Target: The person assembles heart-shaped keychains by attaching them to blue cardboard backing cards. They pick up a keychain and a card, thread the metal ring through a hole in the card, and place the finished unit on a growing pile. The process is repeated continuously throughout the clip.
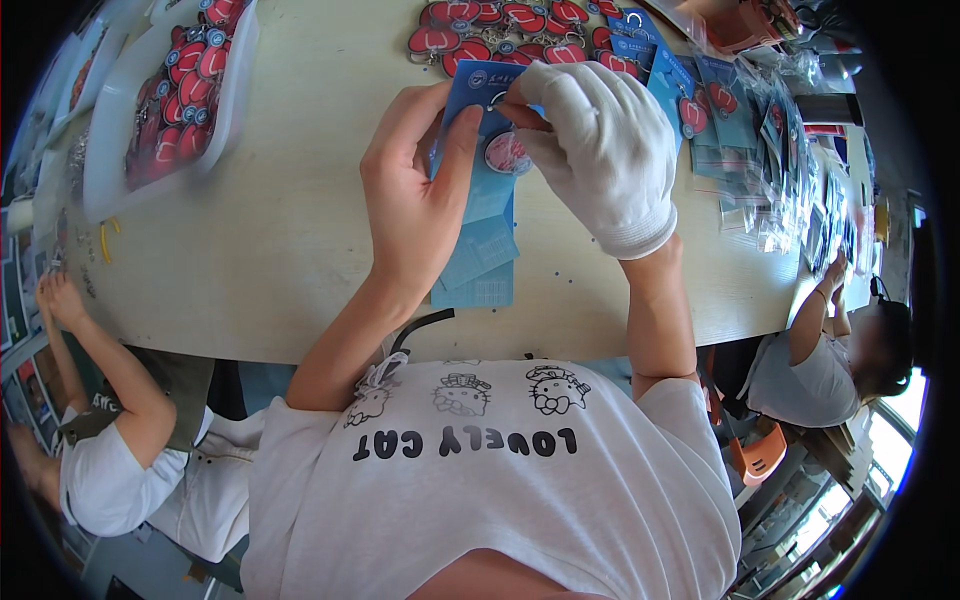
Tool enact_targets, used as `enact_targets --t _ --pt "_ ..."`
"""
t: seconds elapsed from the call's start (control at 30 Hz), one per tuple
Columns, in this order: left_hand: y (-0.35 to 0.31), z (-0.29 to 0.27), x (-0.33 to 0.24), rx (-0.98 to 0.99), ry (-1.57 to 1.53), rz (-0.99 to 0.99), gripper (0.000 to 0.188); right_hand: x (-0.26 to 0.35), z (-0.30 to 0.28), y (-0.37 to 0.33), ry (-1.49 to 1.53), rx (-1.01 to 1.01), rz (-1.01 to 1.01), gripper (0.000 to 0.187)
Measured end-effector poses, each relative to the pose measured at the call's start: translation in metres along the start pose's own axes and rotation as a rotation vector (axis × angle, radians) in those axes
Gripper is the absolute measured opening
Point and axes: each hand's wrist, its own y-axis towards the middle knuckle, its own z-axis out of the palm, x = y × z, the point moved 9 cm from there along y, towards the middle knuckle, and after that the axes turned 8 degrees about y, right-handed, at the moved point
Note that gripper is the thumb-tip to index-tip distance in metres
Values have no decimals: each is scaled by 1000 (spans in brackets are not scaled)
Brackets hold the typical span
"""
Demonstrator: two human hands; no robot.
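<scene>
My left hand (410,195), bare, grips a blue backing card (468,85) by its left edge, thumb in front. On my right hand (605,150) is a white glove with the thumb and a fingertip bare. Those fingertips pinch at a small metal key ring (496,102) on the card's upper part; they partly hide it. A round pink-and-white charm (508,152) lies against the card just below. Under my hands, more blue cards (475,270) lie overlapping on the table.
Red keychains (490,20) are heaped at the far side. A translucent bin (235,125) of red keychains stands at the left. To the right are carded keychains (720,100) and clear plastic bags (770,205). Other people sit at the left and right.
</scene>
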Motion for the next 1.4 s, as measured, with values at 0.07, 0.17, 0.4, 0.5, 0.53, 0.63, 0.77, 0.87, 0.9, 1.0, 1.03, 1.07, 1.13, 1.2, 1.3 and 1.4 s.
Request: enact_targets --t 0.07,0.17,0.4,0.5,0.53,0.63,0.77,0.87,0.9,1.0,1.03,1.07,1.13,1.2,1.3,1.4 --pt "1 1 2 -1 -86 -33 18 -1 -2 0 51 -47 -40 29" --pt "0 -2 9 -36 -221 -135 18 8 -3 -2 75 -76 -97 25" --pt "-2 -15 6 -165 -306 -108 16 -23 -5 -40 529 -261 308 42" --pt "-2 -16 -5 -198 -310 -9 15 -41 4 -49 934 -321 715 43" --pt "-2 -15 -7 -181 -318 18 15 -41 17 -48 1113 -235 780 40" --pt "-3 -11 -12 -124 -280 112 17 -40 48 -62 1306 -6 876 35" --pt "4 3 -16 -13 -120 65 29 -79 24 -80 1001 -14 1071 25" --pt "-13 4 7 288 834 82 54 -137 -41 -71 552 -228 814 32" --pt "-21 9 16 396 1180 144 58 -156 -63 -79 280 -218 880 36" --pt "-39 -5 27 378 1144 51 65 -161 -76 -99 -434 -187 688 30" --pt "-41 -6 29 378 1126 43 64 -150 -69 -107 -303 -167 590 28" --pt "-39 -8 34 367 1021 -11 63 -145 -46 -124 70 -60 688 29" --pt "-40 -14 46 351 826 -124 61 -101 -6 -126 132 344 762 31" --pt "-33 -16 41 349 753 -143 57 -89 6 -133 120 271 764 28" --pt "-31 -27 52 279 425 -263 51 -85 14 -135 237 253 850 28" --pt "-29 -38 58 218 90 -430 42 -90 12 -138 424 199 887 25"
